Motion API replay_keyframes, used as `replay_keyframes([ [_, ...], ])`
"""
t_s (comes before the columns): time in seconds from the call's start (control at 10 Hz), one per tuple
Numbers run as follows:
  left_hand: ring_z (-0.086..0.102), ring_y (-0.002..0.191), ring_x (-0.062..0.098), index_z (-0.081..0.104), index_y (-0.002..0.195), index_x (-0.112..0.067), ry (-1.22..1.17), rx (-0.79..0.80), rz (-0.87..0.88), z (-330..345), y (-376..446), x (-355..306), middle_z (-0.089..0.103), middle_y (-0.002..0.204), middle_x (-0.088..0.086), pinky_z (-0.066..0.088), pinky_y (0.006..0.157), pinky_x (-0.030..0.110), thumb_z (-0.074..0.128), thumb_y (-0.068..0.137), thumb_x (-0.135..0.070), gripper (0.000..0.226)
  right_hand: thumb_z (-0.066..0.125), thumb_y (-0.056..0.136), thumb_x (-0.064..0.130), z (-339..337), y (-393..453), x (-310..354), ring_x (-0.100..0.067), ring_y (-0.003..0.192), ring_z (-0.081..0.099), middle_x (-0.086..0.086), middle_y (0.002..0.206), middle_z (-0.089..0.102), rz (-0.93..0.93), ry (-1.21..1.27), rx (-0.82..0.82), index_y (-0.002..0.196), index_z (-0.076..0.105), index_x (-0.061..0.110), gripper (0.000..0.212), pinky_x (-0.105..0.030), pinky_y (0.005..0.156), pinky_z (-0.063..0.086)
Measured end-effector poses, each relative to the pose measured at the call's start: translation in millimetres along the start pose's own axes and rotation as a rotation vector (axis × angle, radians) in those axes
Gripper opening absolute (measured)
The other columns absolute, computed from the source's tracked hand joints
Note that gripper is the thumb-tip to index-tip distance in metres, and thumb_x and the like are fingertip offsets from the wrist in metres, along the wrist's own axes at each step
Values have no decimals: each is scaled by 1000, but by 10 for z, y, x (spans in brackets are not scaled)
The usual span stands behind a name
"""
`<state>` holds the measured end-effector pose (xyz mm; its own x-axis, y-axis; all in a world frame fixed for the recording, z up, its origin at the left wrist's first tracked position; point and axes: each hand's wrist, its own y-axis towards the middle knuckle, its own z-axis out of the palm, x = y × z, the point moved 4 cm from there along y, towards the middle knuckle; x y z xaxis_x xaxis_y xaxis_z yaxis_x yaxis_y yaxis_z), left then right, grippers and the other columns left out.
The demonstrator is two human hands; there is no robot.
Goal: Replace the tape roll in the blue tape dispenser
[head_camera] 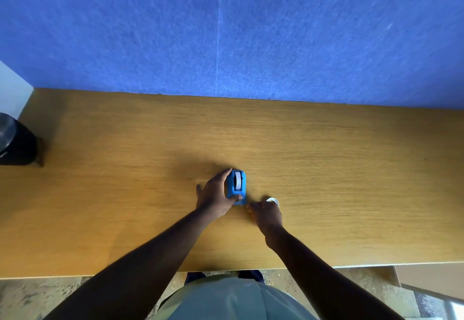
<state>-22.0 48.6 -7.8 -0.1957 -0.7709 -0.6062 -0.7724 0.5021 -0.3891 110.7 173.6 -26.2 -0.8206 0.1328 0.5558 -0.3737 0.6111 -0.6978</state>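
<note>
The blue tape dispenser (238, 187) stands on the wooden table (326, 169) near its middle, with a white tape roll (237, 181) seated in it. My left hand (216, 194) grips the dispenser from its left side, index finger at the far end and thumb at the near end. My right hand (266, 213) rests on the table just right of the dispenser's near end, fingers curled, fingertips close to the dispenser's base. A second white tape roll (273, 200) lies on the table behind my right hand, partly hidden by it.
A blue felt partition (226, 30) rises along the table's far edge. A black cylindrical bin (15, 141) stands off the table's left end. The table's near edge runs in front of my body, with floor below.
</note>
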Motion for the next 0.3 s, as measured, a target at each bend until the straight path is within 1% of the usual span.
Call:
replay_keyframes([
  [0.1, 39, 144, 15, 27, 153, -36, -12, 16, 0, 33, 3, 6, 40, 158, -12, 25, 117, 58, 75, 79, -53, 90, 66, 87, 28, -36, 37, -9, -18, 66, 54, -7, 75, 67, -11, -27, -15, 80, 72, 7, 22, -35, 59, 42],
  [0.2, 39, 144, 18, 27, 154, -34, -49, 3, -5, 5, -39, 5, 40, 158, -11, 24, 119, 55, 72, 82, -53, 87, 65, 86, 26, -72, 16, 21, -18, 63, 50, -6, 70, 63, -28, -43, -40, 80, 71, 3, 24, -33, 56, 39],
  [0.3, 35, 146, 19, 29, 154, -31, -113, -12, 3, -14, -19, 37, 40, 158, -9, 16, 125, 50, 65, 86, -55, 81, 64, 82, 23, -112, 4, 85, -20, 62, 47, -7, 64, 60, -88, -3, -67, 76, 69, -1, 25, -35, 57, 39],
])
